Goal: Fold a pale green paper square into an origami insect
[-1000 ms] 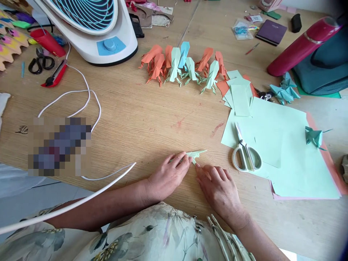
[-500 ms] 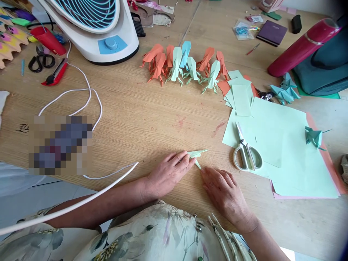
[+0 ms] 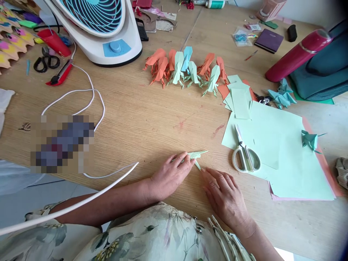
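Observation:
A small folded piece of pale green paper [image 3: 198,155] lies near the table's front edge, with a pointed end toward the right and a thin strip angled down. My left hand [image 3: 174,174] has its fingers pressed together on the paper's left part, covering it. At the tip of the thin strip, my right hand [image 3: 224,192] has its fingertips closed on the strip's end. To the right of my hands lie white-handled scissors [image 3: 246,154], blades slightly apart, on pale green sheets [image 3: 293,170].
Several folded paper figures [image 3: 178,67] stand in rows at the back middle. Small green sheets [image 3: 240,103] lie beside them. A fan [image 3: 116,49] stands back left, a red flask [image 3: 299,54] back right. A white cable [image 3: 100,194] crosses above my left forearm.
The view has shifted slightly, so the objects at the back appear lower. My hands and the folded paper keep nearly the same position.

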`<control>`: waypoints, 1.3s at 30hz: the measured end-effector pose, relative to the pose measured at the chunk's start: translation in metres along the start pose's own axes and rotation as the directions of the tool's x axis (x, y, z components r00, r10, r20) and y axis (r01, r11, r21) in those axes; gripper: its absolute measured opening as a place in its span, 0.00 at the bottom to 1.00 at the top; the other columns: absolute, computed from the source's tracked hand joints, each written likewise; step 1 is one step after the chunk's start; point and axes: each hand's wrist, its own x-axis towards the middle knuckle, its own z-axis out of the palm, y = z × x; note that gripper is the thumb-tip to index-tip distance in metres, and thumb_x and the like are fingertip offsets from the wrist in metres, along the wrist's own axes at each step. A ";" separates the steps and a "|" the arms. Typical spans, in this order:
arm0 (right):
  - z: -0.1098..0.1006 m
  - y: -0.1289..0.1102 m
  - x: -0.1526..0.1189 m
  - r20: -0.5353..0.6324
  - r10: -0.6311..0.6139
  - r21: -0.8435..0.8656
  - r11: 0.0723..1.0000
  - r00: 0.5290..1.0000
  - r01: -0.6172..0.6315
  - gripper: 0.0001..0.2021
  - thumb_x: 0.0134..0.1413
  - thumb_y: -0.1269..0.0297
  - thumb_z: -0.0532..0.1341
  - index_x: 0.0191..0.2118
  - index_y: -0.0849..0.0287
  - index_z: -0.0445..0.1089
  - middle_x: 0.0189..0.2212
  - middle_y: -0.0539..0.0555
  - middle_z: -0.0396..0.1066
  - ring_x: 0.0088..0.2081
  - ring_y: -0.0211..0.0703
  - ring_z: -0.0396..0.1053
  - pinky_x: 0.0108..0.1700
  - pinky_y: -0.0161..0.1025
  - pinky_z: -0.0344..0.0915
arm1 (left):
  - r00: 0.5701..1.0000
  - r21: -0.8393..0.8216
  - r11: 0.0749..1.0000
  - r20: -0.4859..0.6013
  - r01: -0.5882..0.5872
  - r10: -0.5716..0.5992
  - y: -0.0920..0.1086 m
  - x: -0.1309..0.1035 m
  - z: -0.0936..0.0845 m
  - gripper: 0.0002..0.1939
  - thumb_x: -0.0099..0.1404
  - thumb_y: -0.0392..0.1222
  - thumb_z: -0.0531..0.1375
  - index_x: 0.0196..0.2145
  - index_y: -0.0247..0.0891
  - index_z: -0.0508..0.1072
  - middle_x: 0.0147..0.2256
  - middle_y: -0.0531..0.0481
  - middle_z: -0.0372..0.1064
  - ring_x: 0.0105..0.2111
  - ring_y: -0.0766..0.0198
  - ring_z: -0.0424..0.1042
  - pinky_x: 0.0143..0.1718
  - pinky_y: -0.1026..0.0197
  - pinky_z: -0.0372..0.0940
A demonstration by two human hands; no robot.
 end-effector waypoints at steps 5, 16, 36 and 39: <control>0.007 -0.005 0.015 0.036 0.032 -0.045 0.999 0.999 -0.030 0.21 0.65 0.67 0.56 0.62 0.64 0.63 0.60 0.66 0.64 0.57 0.58 0.62 0.54 0.54 0.64 | 1.000 -0.043 0.999 -0.010 0.017 -0.018 0.001 -0.001 0.002 0.22 0.75 0.37 0.48 0.64 0.33 0.62 0.59 0.42 0.66 0.61 0.54 0.61 0.58 0.54 0.62; 0.010 0.000 0.015 -0.050 0.056 -0.113 0.992 0.997 -0.061 0.18 0.65 0.70 0.56 0.59 0.62 0.66 0.62 0.65 0.62 0.62 0.59 0.59 0.59 0.58 0.59 | 0.999 -0.181 0.982 0.016 0.053 -0.051 -0.003 0.005 -0.004 0.20 0.73 0.36 0.51 0.61 0.34 0.62 0.59 0.41 0.64 0.51 0.54 0.68 0.49 0.55 0.68; 0.018 -0.011 0.027 -0.123 0.056 0.163 0.986 0.991 -0.035 0.18 0.64 0.77 0.53 0.57 0.60 0.68 0.52 0.61 0.74 0.54 0.52 0.68 0.53 0.51 0.64 | 0.961 -0.436 0.864 -0.219 -0.250 0.167 -0.041 0.009 0.003 0.14 0.74 0.36 0.52 0.52 0.36 0.72 0.52 0.44 0.71 0.55 0.58 0.67 0.59 0.53 0.62; 0.014 -0.009 0.029 -0.092 0.043 0.154 0.988 0.995 -0.028 0.19 0.64 0.77 0.52 0.58 0.61 0.66 0.52 0.61 0.73 0.55 0.51 0.69 0.55 0.51 0.63 | 0.961 -0.428 0.868 -0.214 -0.253 0.175 -0.040 0.007 0.005 0.14 0.75 0.36 0.51 0.53 0.36 0.71 0.52 0.44 0.71 0.56 0.59 0.66 0.59 0.54 0.62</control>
